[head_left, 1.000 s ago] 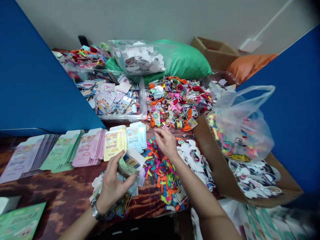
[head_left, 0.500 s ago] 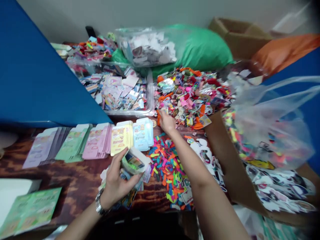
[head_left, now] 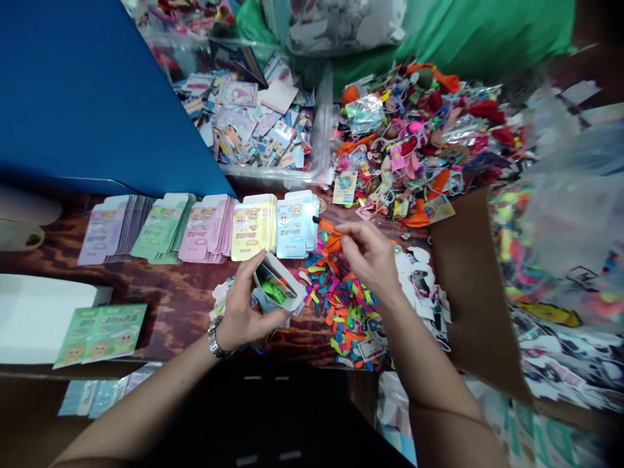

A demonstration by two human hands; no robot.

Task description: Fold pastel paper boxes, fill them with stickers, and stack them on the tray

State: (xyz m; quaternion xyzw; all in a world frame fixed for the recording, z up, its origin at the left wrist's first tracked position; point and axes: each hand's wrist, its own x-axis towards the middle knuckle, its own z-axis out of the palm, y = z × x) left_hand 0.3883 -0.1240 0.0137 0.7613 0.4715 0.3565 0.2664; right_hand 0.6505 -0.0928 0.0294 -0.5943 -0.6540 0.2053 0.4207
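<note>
My left hand (head_left: 246,309), with a metal watch at the wrist, holds a small open box (head_left: 277,286). Inside the box a bright green item and some cards show. Between the fingers of my right hand (head_left: 368,253) is an orange item (head_left: 331,235) with a dark tip. Below that hand lies a pile of small colourful rubber pieces (head_left: 336,292). Flat folded boxes stand in fanned stacks behind my left hand: blue (head_left: 292,227), yellow (head_left: 248,231), pink (head_left: 205,231), green (head_left: 160,231) and purple (head_left: 100,234).
A clear tray (head_left: 312,166) of cards is at the back, beside a heap of mixed trinkets (head_left: 400,149). White cut-outs (head_left: 422,279) lie by a cardboard flap (head_left: 468,286) at right. A blue panel (head_left: 88,97) rises at left, above a white box (head_left: 39,318).
My right hand has come back from the trinket heap towards the box, with the orange item. The view has tilted down. My left hand still holds the box.
</note>
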